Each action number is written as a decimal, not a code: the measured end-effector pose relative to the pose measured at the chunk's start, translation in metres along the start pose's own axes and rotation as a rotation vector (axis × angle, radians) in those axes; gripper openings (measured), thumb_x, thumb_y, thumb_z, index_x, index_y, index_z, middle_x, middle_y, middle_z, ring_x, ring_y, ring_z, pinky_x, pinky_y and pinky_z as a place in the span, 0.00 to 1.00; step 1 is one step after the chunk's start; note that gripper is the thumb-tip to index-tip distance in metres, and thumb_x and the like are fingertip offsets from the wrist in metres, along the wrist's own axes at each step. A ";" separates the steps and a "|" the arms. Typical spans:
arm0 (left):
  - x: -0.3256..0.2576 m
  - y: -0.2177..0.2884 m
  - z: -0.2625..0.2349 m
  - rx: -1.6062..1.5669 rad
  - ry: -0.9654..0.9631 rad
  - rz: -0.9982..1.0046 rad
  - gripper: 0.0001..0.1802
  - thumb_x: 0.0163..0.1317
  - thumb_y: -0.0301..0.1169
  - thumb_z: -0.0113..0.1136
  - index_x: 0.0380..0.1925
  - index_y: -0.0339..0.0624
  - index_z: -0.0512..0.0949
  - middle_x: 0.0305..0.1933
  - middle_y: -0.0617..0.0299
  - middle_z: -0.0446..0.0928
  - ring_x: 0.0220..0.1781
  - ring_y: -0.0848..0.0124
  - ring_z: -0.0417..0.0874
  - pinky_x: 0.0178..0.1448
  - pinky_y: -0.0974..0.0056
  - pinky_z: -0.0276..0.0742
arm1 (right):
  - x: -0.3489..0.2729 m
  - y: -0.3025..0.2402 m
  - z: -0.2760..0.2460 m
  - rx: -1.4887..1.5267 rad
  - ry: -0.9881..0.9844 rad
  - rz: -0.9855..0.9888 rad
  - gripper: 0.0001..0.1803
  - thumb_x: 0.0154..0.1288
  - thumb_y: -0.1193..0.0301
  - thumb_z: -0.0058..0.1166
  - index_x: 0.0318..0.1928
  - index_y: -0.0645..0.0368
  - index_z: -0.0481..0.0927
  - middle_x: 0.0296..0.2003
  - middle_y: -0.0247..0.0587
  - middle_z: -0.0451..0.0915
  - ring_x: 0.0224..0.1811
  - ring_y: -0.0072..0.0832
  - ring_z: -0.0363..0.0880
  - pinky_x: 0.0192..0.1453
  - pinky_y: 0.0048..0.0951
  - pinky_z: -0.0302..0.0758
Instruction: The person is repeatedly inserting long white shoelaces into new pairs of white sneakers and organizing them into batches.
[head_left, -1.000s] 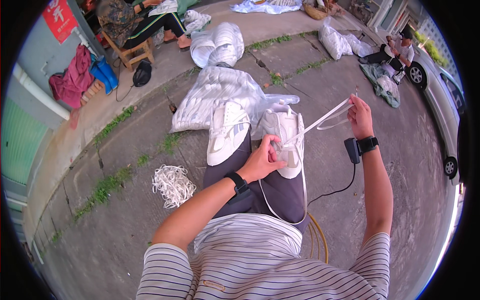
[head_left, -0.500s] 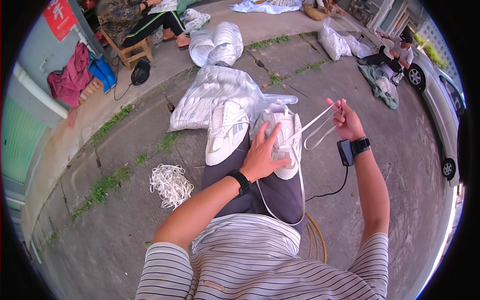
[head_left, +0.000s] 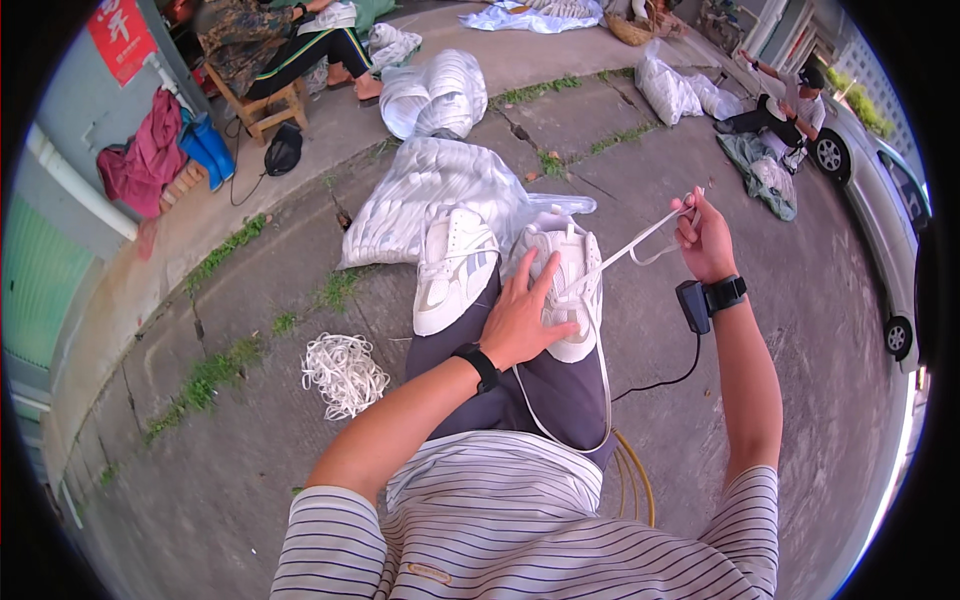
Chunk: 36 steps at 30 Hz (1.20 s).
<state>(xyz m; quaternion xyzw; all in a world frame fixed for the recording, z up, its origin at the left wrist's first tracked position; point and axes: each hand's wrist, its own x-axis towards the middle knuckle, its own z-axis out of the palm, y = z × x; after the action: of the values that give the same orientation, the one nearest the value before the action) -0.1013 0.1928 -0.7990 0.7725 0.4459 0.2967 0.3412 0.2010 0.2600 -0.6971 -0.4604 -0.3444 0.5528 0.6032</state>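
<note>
Two white sneakers lie on my thighs. My left hand rests across the right-hand sneaker, fingers and thumb spread over its side and toe. Out to the right, my right hand is closed on a white shoelace that stretches, with a loose loop, from that sneaker's eyelets. Another length of lace hangs over my right thigh. The left-hand sneaker has a lace threaded through its lower part and crossing its side, with bare eyelets above. No hand touches it.
A heap of white laces lies on the concrete at my left. Ahead are clear bags of white shoes. A yellow hose and a black cable run at my right. Two people sit farther off; a silver car stands right.
My right hand has shifted slightly, the fingers curling closer around the lace, and the lace loop has become smaller. My left hand stays on the sneaker.
</note>
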 end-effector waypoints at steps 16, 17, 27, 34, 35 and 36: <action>0.055 0.008 -0.022 0.233 -0.167 0.526 0.14 0.55 0.30 0.67 0.44 0.47 0.84 0.50 0.56 0.70 0.55 0.58 0.73 0.56 0.56 0.71 | -0.147 0.001 -0.003 -0.224 -0.335 0.076 0.17 0.79 0.61 0.41 0.30 0.51 0.72 0.31 0.56 0.84 0.11 0.12 0.55 0.17 0.16 0.54; 0.057 0.008 -0.021 0.234 -0.168 0.526 0.14 0.55 0.30 0.67 0.44 0.47 0.84 0.50 0.56 0.70 0.55 0.58 0.73 0.56 0.56 0.71 | -0.150 0.003 -0.005 -0.249 -0.350 0.096 0.16 0.78 0.61 0.42 0.30 0.51 0.72 0.31 0.56 0.84 0.12 0.12 0.55 0.18 0.16 0.54; 0.058 0.037 -0.023 0.330 -0.291 0.549 0.04 0.47 0.28 0.60 0.23 0.39 0.77 0.52 0.50 0.69 0.53 0.54 0.73 0.55 0.54 0.70 | -0.161 0.032 -0.030 -0.142 -0.298 0.154 0.15 0.78 0.61 0.42 0.32 0.52 0.74 0.34 0.54 0.84 0.14 0.12 0.56 0.21 0.15 0.57; 0.061 0.043 -0.010 0.332 -0.273 0.622 0.06 0.46 0.30 0.60 0.21 0.38 0.77 0.51 0.52 0.71 0.51 0.56 0.74 0.54 0.55 0.70 | -0.174 0.037 -0.040 -0.101 -0.259 0.156 0.15 0.77 0.60 0.44 0.32 0.52 0.75 0.33 0.54 0.84 0.13 0.13 0.57 0.20 0.16 0.57; 0.061 0.044 -0.008 0.333 -0.275 0.621 0.06 0.46 0.30 0.60 0.21 0.38 0.77 0.51 0.52 0.71 0.51 0.56 0.74 0.54 0.55 0.70 | -0.176 0.038 -0.041 -0.099 -0.259 0.156 0.15 0.77 0.60 0.44 0.32 0.52 0.75 0.33 0.54 0.84 0.13 0.13 0.57 0.20 0.16 0.57; 0.061 0.047 -0.007 0.236 -0.299 0.543 0.07 0.47 0.31 0.59 0.20 0.38 0.76 0.49 0.53 0.72 0.51 0.56 0.74 0.54 0.55 0.70 | -0.179 0.039 -0.040 -0.087 -0.265 0.174 0.16 0.78 0.60 0.43 0.32 0.52 0.75 0.34 0.52 0.84 0.14 0.13 0.56 0.21 0.16 0.57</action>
<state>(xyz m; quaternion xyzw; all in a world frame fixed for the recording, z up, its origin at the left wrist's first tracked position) -0.0578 0.2320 -0.7484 0.9323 0.1998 0.2065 0.2195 0.1974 0.0752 -0.7305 -0.4372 -0.4035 0.6434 0.4817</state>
